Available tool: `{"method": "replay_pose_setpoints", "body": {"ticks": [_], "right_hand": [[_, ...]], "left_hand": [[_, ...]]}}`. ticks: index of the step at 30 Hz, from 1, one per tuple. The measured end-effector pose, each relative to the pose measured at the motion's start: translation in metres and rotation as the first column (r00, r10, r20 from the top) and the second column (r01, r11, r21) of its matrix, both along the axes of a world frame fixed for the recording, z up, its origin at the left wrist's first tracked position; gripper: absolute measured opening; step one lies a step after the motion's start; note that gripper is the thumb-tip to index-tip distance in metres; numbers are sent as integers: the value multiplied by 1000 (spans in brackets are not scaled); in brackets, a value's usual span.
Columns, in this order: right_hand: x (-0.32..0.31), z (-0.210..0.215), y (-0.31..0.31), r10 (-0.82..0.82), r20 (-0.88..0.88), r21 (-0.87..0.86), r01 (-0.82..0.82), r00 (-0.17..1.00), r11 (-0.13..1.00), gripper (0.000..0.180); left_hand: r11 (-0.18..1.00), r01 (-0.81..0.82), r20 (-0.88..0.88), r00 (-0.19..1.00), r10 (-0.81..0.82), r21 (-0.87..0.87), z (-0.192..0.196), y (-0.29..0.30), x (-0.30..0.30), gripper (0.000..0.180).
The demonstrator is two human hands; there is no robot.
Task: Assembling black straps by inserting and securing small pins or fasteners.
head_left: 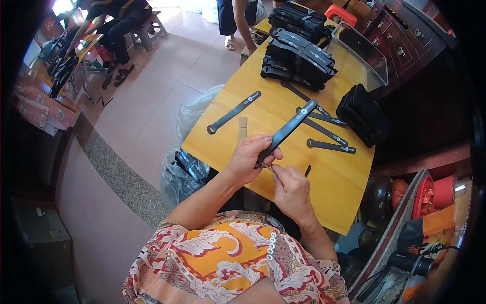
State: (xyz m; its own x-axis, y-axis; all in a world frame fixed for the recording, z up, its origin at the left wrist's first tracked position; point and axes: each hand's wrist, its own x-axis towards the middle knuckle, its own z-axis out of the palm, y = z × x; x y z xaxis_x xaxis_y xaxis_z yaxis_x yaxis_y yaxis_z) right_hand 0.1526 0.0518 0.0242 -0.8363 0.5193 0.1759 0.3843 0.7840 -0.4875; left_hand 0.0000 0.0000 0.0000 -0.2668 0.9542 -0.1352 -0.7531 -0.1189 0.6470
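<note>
While the person sits up close to the yellow table (329, 200), both hands are busy w/ one black strap (292, 127) held above its near part. Long axis runs diag.: near end btwn the hands, far end pointing fwd & to the person's R, away from the body. That far end is rounded w/ a pale marking, and from here it overlaps some of the straps behind.

L hand (251, 156) is closed round the strap's near part, thumb on top, other fingers curled underneath. R hand (292, 191) is just beside, at the near end, fingers bent in, thumb close to the forefinger; can't tell if they're fully together or what they've hold of, too small to see.

On the tabletop, a loose strap (234, 112) lies off to the L, also angled fwd-R but flatter than the held one. Three more straps (331, 146) lie on the R, running the other way, far-L to near-R; the nearest is almost crosswise. Bundled straps (299, 57) are piled at the far side, another black stack (360, 115) at the R edge, nr a clear plastic box (362, 55). Small tan piece (243, 127) sits beyond the L hand, pointing roughly straight fwd.
</note>
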Motion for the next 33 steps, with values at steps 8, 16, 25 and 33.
{"method": "replay_pose_setpoints", "body": {"ticks": [8, 16, 25, 33], "right_hand": [[-9, 13, 0, 149, -120, 238, -118, 982, 964, 18], [-7, 3, -4, 136, -201, 12, -136, 970, 991, 21], [-14, 0, -27, -19, -183, 244, 64, 983, 968, 22], [-15, -1, -32, -102, -142, 119, 119, 985, 986, 25]], "left_hand": [[999, 17, 102, 995, -20, 35, 0, -5, -5, 24], [997, -70, 99, 992, 72, -21, 2, 0, 5, 25], [943, -331, 93, 939, 332, -29, 12, 16, 19, 29], [884, -468, -56, 882, 467, 8, 7, 25, 26, 31]]}}
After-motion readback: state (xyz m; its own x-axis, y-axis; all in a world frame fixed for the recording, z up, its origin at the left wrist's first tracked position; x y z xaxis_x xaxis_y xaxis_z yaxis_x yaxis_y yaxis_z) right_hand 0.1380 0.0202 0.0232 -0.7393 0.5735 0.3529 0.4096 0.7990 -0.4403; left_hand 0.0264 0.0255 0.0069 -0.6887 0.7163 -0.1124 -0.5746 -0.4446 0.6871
